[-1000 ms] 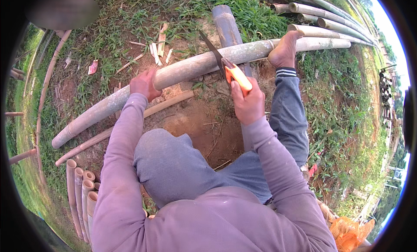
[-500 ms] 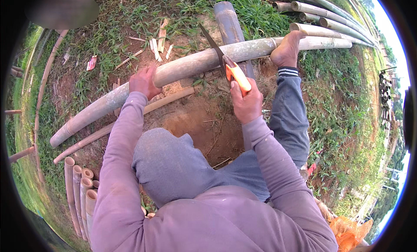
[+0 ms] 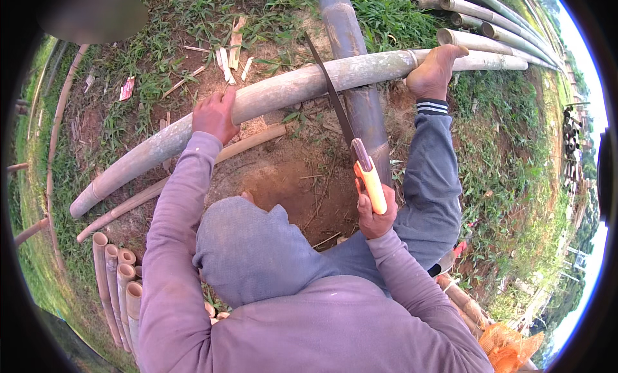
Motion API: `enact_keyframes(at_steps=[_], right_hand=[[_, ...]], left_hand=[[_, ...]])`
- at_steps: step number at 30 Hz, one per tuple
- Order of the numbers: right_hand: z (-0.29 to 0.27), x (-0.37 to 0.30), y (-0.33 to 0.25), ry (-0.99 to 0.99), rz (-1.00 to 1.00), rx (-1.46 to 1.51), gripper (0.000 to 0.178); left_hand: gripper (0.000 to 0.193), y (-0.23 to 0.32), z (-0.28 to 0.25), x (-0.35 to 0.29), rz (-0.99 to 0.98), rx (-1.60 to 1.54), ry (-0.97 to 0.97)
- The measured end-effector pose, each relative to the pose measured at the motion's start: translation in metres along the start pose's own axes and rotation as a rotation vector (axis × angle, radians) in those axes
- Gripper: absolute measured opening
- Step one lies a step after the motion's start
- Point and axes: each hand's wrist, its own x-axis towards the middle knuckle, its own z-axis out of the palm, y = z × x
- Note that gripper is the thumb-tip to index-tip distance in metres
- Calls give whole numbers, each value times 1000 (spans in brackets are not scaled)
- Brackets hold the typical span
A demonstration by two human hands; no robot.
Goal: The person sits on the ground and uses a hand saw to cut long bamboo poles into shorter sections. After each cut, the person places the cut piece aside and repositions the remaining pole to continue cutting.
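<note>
Two hands grip: right hand [image 3: 376, 215] on the saw [image 3: 369, 178], left hand [image 3: 215, 119] over the bamboo pole [image 3: 277, 93] lying across a dark crosspiece [image 3: 342, 32]; I'd fear it rolling if that foot [image 3: 432, 75] eased.

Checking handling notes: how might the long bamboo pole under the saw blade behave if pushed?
The bamboo pole looks woody and jointed, so probably stiff. It may be light for its thickness, if hollow like the open-ended poles at lower left. Round and lying across a dark pole, it could roll or pivot were the left hand and bare foot lifted.
</note>
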Motion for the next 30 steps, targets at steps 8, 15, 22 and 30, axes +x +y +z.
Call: enact_keyframes(at_steps=[8,15,22,30], right_hand=[[25,9,-19,-19,239,223,19],[16,28,-26,6,97,134,26],[8,57,-85,64,138,168,47],[-26,11,-102,21,166,123,50]], left_hand=[[86,-8,-24,10,-33,-34,-119],[92,-30,-47,50,109,-201,-452],[98,-1,-46,49,80,-89,-415],[77,10,-26,24,22,4,-128]])
